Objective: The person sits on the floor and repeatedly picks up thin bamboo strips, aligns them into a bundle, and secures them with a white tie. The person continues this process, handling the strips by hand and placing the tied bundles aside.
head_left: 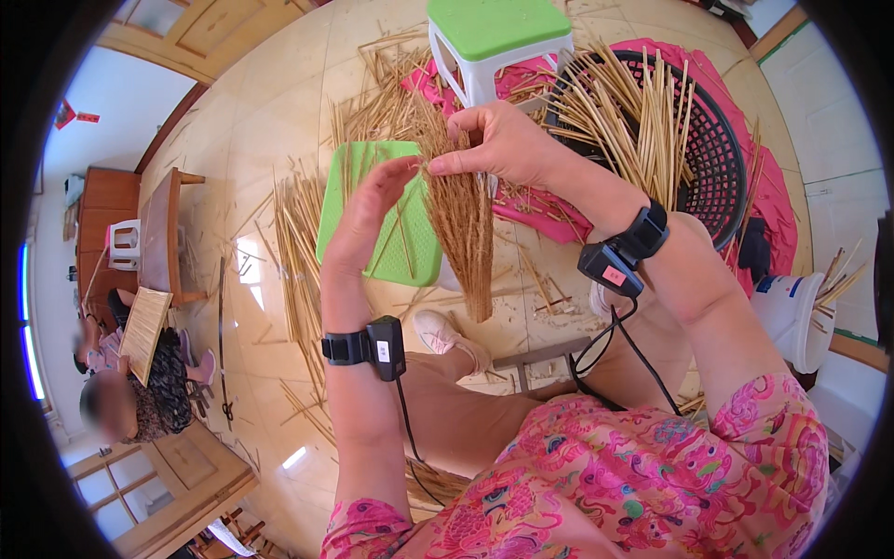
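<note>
My right hand (pixel 494 144) is closed on a bundle of bristly brown straw heads (pixel 461 242), which hangs down from it. My left hand (pixel 377 196) is beside the bundle's upper end, fingers curled with tips near my right thumb; what they hold, if anything, is too small to make out. Behind the bundle, a green stool (pixel 358 252) has loose stalks lying across it. Long pale straw stalks (pixel 298 261) are spread on the floor to its left.
A black basket (pixel 717 158) of stalks rests on pink cloth (pixel 773 186). A green-and-white stool (pixel 498 28) stands at the back; a white bucket (pixel 782 317) is at right. People (pixel 158 391) with a slatted panel (pixel 144 331) are near a wooden table (pixel 158 228) at left.
</note>
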